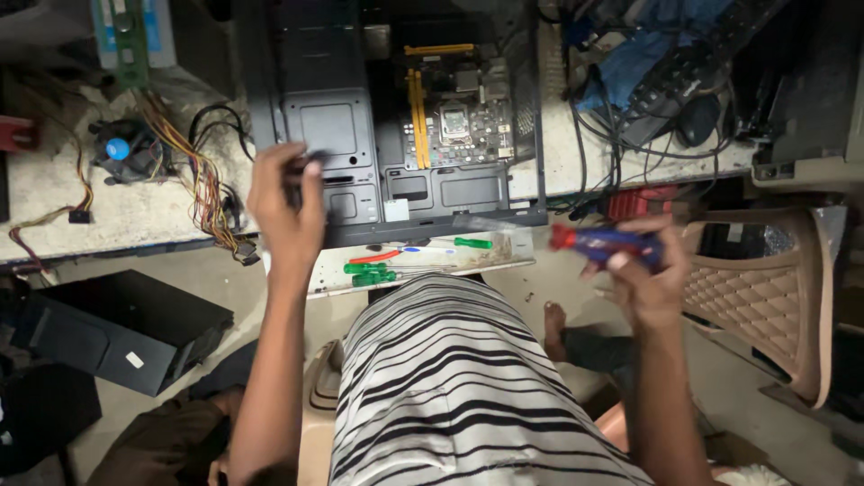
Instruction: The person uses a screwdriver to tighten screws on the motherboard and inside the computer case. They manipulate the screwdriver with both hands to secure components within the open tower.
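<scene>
Below the camera, an open computer case [396, 126] is laid flat on a pale workbench [108, 202], its black metal interior turned upward. A motherboard [459, 112] with yellow slots is seen mounted in the right part of the case. The left hand [286, 202] is raised over the case's lower left portion, its fingers curled on a small dark part at the metal bay; what exactly is pinched cannot be told, as it is blurred. The right hand [643, 279] is held well apart from the left, off the right edge of the bench, and is closed round the blue handle of a screwdriver [603, 243] with a red collar. Its shaft is pointed toward the case's front edge and is smeared by motion.

Just under the case, a shallow pull-out tray [504, 256] is seen, on which green-handled screwdrivers [369, 273] and a red-handled tool [376, 257] are laid. On the bench to the left, a cooler fan [121, 148] with a blue centre and a bundle of coloured wires [202, 184] are spread. A black keyboard [684, 76] and tangled cables are piled at the upper right. A brown plastic chair [765, 288] is stood at the right, and a black flat box [126, 328] is set on the floor at the left.
</scene>
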